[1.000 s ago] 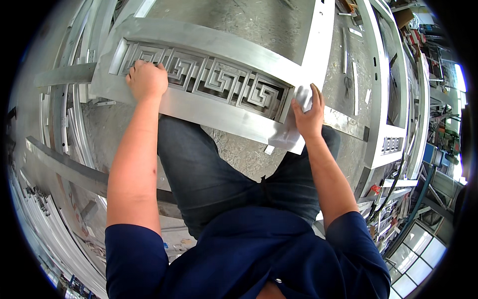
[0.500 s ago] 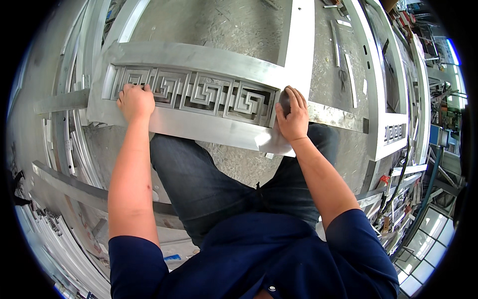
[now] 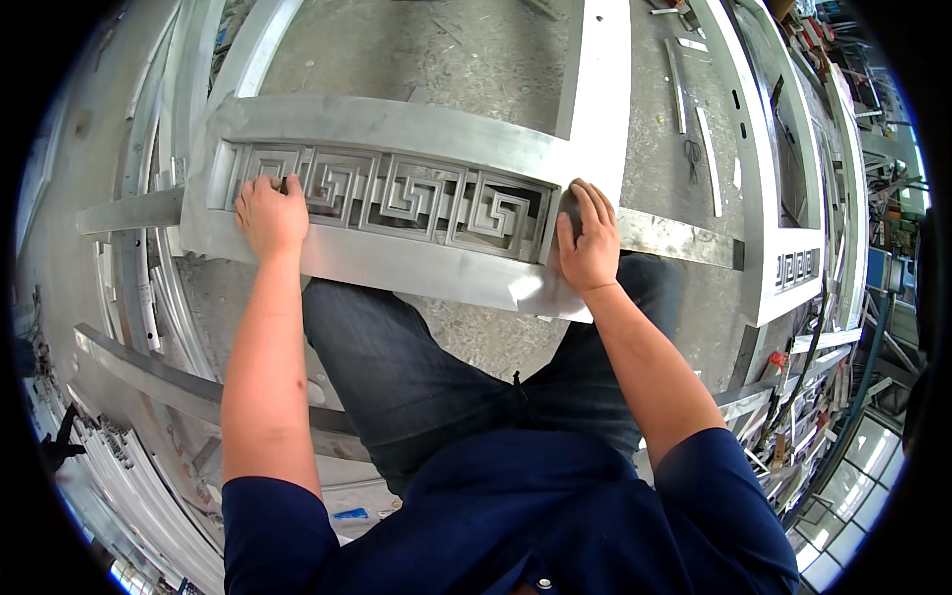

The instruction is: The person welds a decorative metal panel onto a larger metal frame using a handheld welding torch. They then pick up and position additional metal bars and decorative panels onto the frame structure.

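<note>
A silvery metal frame lies across in front of my knees, with a row of square spiral fretwork panels set into its end. My left hand rests at the left panel, its fingers curled over the inner edge of the near rail. A small dark spot shows by its fingertips, too small to name. At the right end of the fretwork, my right hand is bent around a dark grey, rounded pad pressed against the frame's corner. The fingers hide part of that pad.
Metal bars run beneath the frame. Another white frame with similar fretwork stands at the right. Scissors and thin strips lie on the floor beyond. Long white profiles are stacked at the lower left.
The view has shifted a little, so the frame appears slightly lower and farther right. Both hands keep about the same places on it.
</note>
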`<state>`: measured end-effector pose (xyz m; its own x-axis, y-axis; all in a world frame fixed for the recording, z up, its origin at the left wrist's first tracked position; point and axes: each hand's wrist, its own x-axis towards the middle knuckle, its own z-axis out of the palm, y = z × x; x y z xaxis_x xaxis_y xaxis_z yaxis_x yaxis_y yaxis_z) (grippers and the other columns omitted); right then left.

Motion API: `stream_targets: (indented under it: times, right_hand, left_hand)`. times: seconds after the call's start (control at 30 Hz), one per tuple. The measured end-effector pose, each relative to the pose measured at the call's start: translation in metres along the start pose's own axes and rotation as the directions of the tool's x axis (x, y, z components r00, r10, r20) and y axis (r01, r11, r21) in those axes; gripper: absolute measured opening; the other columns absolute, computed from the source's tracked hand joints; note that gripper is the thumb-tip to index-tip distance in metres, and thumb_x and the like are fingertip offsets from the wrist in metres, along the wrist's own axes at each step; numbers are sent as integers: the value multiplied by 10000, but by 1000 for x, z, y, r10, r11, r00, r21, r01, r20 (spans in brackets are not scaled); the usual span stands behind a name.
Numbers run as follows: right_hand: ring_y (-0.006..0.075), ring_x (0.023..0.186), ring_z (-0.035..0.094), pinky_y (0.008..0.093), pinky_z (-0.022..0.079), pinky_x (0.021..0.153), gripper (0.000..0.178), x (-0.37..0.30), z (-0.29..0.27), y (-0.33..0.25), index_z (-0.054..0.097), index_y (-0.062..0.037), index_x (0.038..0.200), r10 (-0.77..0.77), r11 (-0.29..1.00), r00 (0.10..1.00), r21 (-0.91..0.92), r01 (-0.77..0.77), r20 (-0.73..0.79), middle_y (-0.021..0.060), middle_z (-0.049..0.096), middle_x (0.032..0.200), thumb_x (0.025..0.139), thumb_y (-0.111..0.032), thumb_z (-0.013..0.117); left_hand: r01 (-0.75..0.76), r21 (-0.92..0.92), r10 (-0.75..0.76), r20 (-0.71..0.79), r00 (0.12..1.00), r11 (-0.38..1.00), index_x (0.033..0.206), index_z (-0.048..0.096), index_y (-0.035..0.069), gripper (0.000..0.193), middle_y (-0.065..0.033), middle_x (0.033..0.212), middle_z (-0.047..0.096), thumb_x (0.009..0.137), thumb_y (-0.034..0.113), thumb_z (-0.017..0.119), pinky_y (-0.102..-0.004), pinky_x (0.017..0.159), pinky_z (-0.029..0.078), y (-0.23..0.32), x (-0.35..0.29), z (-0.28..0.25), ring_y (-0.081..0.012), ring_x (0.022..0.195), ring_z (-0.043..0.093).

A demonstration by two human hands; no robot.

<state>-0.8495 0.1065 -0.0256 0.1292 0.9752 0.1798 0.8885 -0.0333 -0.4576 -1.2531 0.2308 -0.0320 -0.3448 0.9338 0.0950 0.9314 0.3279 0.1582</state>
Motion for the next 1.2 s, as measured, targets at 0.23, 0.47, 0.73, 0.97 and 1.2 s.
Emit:
stream_targets:
  times: [0.23,0.47,0.73,0.97,1.2]
  right_hand:
    - [347,1360,455,431,406,1115,437,1,-3,0,566,-2,1325,4,1000,1000,15,-4,12,132,559,1413,916,-151,606]
    - [347,1357,460,434,405,1114,433,1,-4,-1,566,-2,1315,-2,1000,1000,29,2,0,138,560,1405,913,-159,610]
    - [349,1351,466,433,401,1117,430,1,-3,1,573,3,1306,1,999,1000,36,-1,-11,141,558,1410,917,-175,614]
    - [341,1354,453,430,393,1124,420,0,-3,0,577,1,1284,14,1000,1000,23,-14,-4,132,551,1412,910,-182,631]
    - [333,1351,454,431,397,1123,414,2,-2,-3,587,-5,1276,10,1000,1000,3,-10,-3,131,552,1402,912,-195,641]
  left_hand:
    - [-26,-31,23,-82,996,999,1014,665,64,333,-93,1113,649,946,384,601,-455,979,432,-1,1,4,-314,1113,569]
    - [-54,-52,45,-162,986,997,984,687,65,306,-101,1107,647,932,360,621,-453,984,434,-8,1,11,-315,1118,567]
    - [-299,-53,292,-111,950,953,1065,732,110,393,-102,1214,627,834,427,753,-435,1014,439,5,-5,-7,-312,1170,555]
    - [-312,-187,327,53,944,931,1255,631,15,757,-133,1392,543,762,572,775,-452,1099,384,77,-72,-1,-321,1318,483]
    - [-165,-148,185,126,975,975,1256,654,85,654,-67,1285,563,766,492,800,-418,1047,409,88,-83,-7,-279,1232,514]
